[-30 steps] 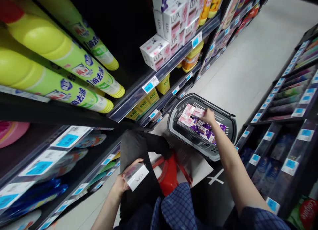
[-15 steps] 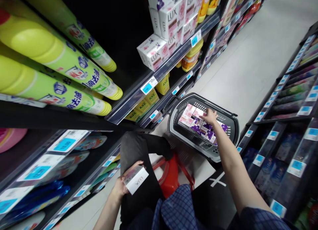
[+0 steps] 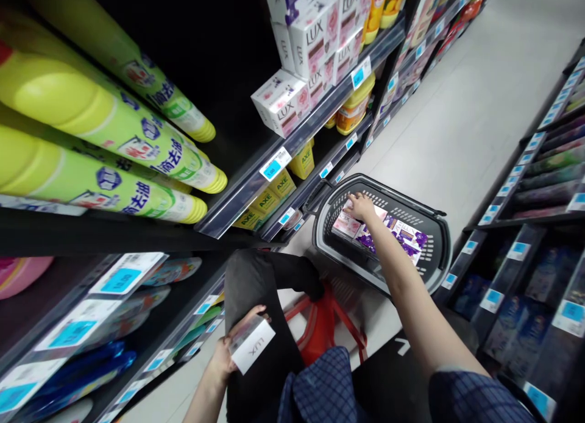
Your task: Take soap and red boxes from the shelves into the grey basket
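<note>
My left hand (image 3: 225,353) is closed around a white LUX soap box (image 3: 254,346), held beside my bent knee. The black and grey shopping basket (image 3: 325,253) stands on the floor ahead, and my right hand (image 3: 361,207) reaches into its far left part. There its fingers are curled down on a pink-and-white soap box (image 3: 348,223); the fingertips are partly hidden. Purple-and-white soap boxes (image 3: 409,235) lie to the right of this hand in the basket, partly covered by my forearm.
LUX boxes (image 3: 315,36) are stacked on the shelf above the basket, with yellow AXE packs (image 3: 265,200) one shelf lower. Large yellow-green bottles (image 3: 137,142) stand at the left. A red stool-like object (image 3: 320,328) is by my foot. More shelves (image 3: 507,258) line the right.
My right hand has moved left across the basket, from the middle boxes to the pink ones at the left end. My left hand still holds its box. The view has shifted slightly.
</note>
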